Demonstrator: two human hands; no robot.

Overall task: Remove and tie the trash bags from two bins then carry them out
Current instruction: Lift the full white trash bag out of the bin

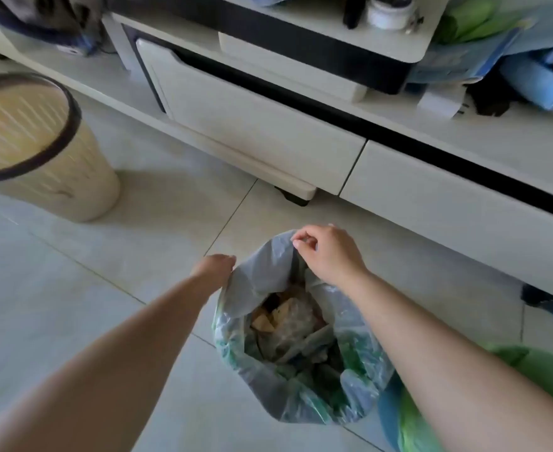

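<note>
A low white cabinet (268, 125) runs across the tiled floor (56, 288). Near you, the grey trash bag (301, 380) stands open, full. Your right hand (328, 252) pinches its far rim; your left hand (214, 267) touches the left rim, its grip hidden. Draw both edges together evenly before knotting. The empty cream bin (40, 151) stands well apart, left.

Both hands pinch the rim of an open grey trash bag (301, 380) of rubbish on the tiled floor (73, 288), the left hand (218, 267) at its left edge, the right hand (328, 252) at the far edge, an unlined cream bin (43, 168) well beyond the left hand.
</note>
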